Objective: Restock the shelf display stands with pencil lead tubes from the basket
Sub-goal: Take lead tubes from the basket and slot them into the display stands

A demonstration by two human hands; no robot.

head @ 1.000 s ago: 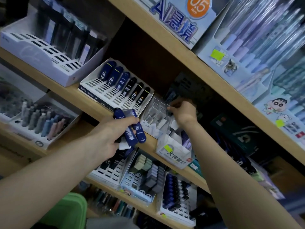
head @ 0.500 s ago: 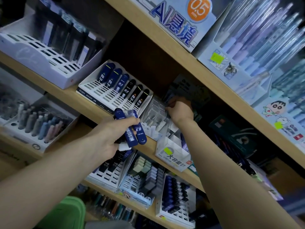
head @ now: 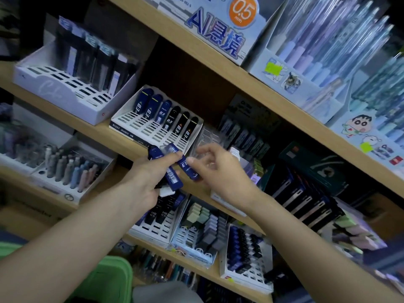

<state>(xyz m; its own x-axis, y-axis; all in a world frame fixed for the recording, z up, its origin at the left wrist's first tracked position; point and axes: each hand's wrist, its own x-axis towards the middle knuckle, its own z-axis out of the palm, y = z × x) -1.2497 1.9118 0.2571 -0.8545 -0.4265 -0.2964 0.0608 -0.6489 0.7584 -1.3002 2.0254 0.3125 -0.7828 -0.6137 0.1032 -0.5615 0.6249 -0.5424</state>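
Blue lead tubes [head: 173, 179] are sitting fanned in the left hand [head: 142, 180], clamped round them, just below the half-empty stand [head: 140, 126]; right hand [head: 220, 171] is touching one, presumably for singling out; its grip cannot be told.

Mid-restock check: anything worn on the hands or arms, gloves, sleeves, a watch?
Nothing worn shows. The left hand and right hand are ungloved, with no ring or watch visible. The left forearm and right forearm are bare to the frame's edge, no sleeve or cuff in view. The right hand is blurred, so a thin ring could be missed.
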